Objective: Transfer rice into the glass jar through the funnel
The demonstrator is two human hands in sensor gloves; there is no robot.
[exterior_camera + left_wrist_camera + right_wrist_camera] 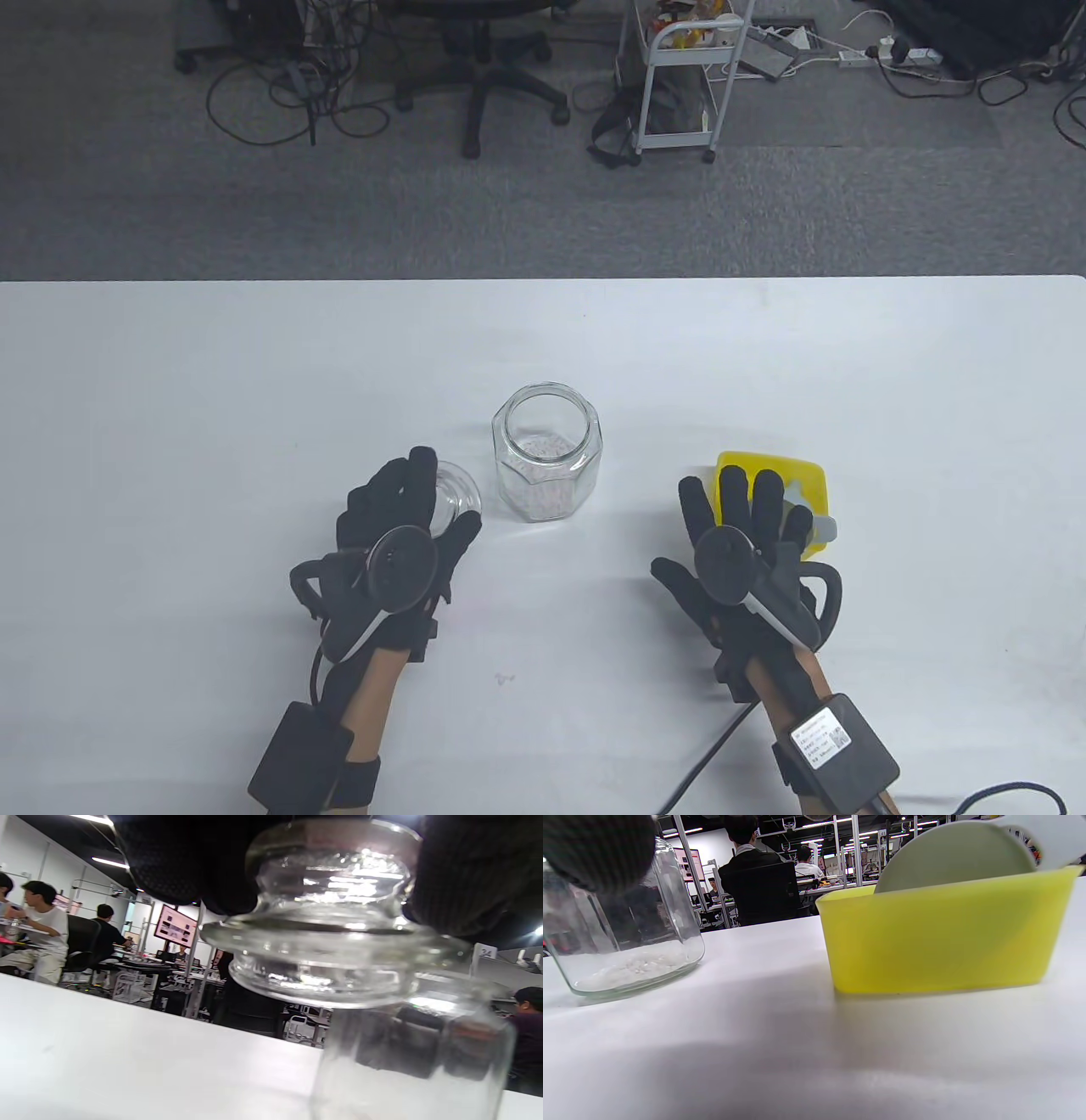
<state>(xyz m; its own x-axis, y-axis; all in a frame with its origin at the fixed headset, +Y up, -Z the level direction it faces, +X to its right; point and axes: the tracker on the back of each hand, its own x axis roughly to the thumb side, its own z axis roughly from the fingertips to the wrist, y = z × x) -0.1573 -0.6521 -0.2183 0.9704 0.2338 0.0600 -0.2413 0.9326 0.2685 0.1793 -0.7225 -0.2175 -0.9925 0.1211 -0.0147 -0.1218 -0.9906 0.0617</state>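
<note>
- White table (170, 424): fills the lower 2 thirds of the table view.
- Glass jar (547, 454): frame centre, open-mouthed, upright, thin layer of rice (543, 497) inside.
- Right hand (747, 543): lower right, fingers spread flat over the yellow container (802, 480), which holds a grey funnel (956, 857).
- Left hand (403, 535): lower left, fingers clasping a clear glass lid (454, 501) just left of the jar.

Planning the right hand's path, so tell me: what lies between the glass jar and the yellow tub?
Nothing: between the glass jar and the yellow tub lies only bare white table, seen in the table view and the right wrist view.
</note>
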